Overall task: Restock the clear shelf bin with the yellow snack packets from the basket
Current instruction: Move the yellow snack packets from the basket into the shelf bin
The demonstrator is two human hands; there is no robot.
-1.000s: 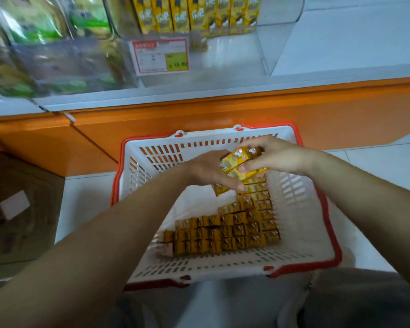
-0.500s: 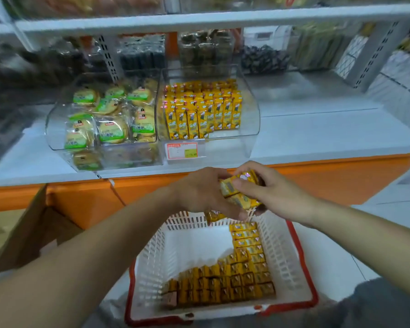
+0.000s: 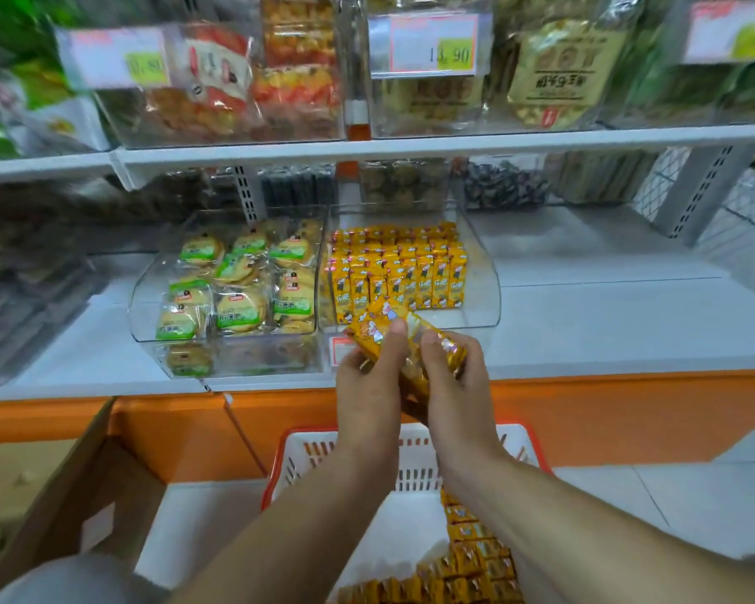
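Note:
A bunch of yellow snack packets (image 3: 384,324) is held between both hands just in front of the clear shelf bin (image 3: 482,298). My left hand (image 3: 369,385) grips the bunch from the left, and my right hand (image 3: 454,385) grips it from the right. Rows of the same yellow packets (image 3: 402,272) stand upright inside the bin, leaving a bare strip at its front. Below my arms sits the white basket with a red rim (image 3: 519,446), and more yellow packets (image 3: 467,564) lie in rows on its floor.
A second clear bin (image 3: 145,307) of green-labelled biscuits stands left of the target bin. An upper shelf (image 3: 410,146) overhangs with bagged snacks and price tags. An orange shelf front (image 3: 606,411) runs below. A cardboard box (image 3: 83,486) stands at the lower left.
Both hands lifted the bunch of yellow packets out of the basket and up toward the clear bin. The view tilted upward from the basket to the shelves.

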